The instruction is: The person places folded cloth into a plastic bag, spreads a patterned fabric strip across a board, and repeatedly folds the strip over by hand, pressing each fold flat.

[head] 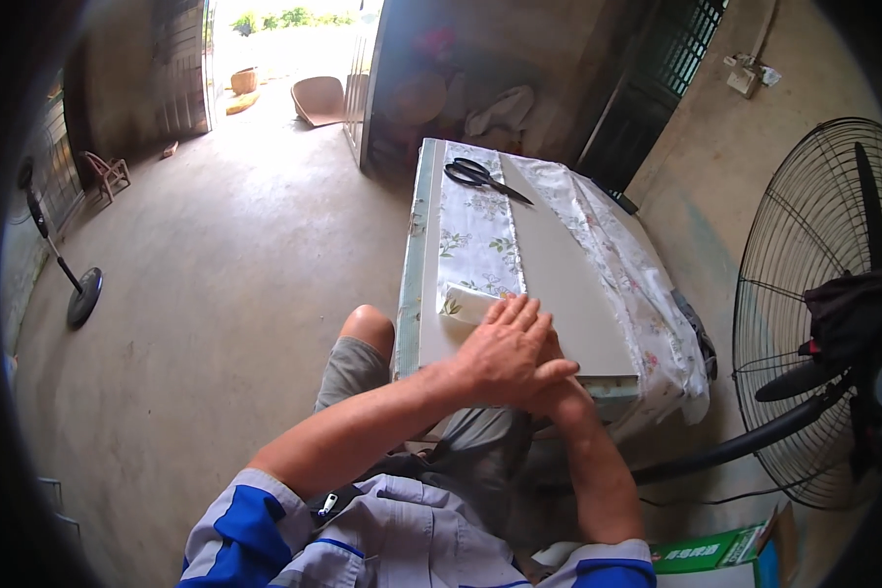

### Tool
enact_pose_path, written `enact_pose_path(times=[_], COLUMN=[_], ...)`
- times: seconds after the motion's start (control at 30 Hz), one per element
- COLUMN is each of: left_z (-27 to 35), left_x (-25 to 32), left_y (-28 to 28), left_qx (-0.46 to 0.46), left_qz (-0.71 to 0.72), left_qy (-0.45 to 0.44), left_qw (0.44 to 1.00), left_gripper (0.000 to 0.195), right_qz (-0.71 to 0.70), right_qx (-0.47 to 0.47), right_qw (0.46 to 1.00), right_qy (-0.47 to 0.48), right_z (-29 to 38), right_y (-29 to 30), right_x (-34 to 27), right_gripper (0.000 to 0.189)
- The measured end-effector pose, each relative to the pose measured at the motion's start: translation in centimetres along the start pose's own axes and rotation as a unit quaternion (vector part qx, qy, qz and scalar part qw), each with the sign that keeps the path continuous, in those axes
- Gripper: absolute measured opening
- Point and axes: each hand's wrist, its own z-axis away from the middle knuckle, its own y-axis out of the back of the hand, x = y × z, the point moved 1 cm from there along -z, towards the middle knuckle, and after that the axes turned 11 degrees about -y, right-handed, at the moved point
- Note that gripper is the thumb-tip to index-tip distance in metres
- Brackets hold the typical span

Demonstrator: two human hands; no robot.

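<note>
My left hand (506,351) lies flat across my right hand (551,389), above the near edge of a table with a pale board (558,294) on it. Most of the right hand is hidden under the left one. The left fingertips are beside the folded near end of a floral fabric strip (478,242); whether they touch it is not clear. Black-handled scissors (486,180) rest on the strip's far part, their blades pointing right. More floral fabric (617,279) drapes along the table's right side.
A large wire-caged fan (816,294) stands at the right, with dark cloth on it. A green carton (713,551) is on the floor at the lower right. A slim stand with a round base (84,298) and a small chair (106,175) are at the left, near an open doorway.
</note>
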Motion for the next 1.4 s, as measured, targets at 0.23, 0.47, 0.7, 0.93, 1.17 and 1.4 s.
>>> enact_pose_path(times=[0.23,0.47,0.7,0.93,1.17,1.4], left_z=[3.5,6.7,6.8,7.1,6.6,6.3], left_x=[-2.6,-3.8,-3.0,-3.2,-2.8,-2.4], left_y=[3.5,4.1,4.7,4.6,4.6,4.7], left_qx=[-0.082,-0.051,-0.036,-0.035,-0.028,-0.05], left_qz=[-0.086,-0.148,-0.161,-0.154,-0.143,-0.139], left_qy=[0.049,0.002,-0.026,-0.021,-0.022,-0.014], left_qw=[0.992,0.988,0.986,0.987,0.989,0.989], left_gripper=[0.105,0.111,0.116,0.117,0.116,0.116], right_qz=[-0.226,-0.194,-0.209,-0.387,-0.668,-0.459], right_qx=[-0.054,-0.041,-0.077,-0.07,-0.239,-0.043], right_qw=[0.972,0.98,0.975,0.919,0.703,0.88], right_qy=[-0.038,-0.026,-0.029,0.016,-0.049,-0.116], right_z=[0.0,0.0,-0.4,-6.3,-15.4,-18.4], right_y=[5.2,5.4,6.1,10.2,4.7,3.7], right_x=[0.6,0.3,1.7,3.1,2.0,4.9], right_gripper=[0.101,0.105,0.113,0.051,0.03,0.042])
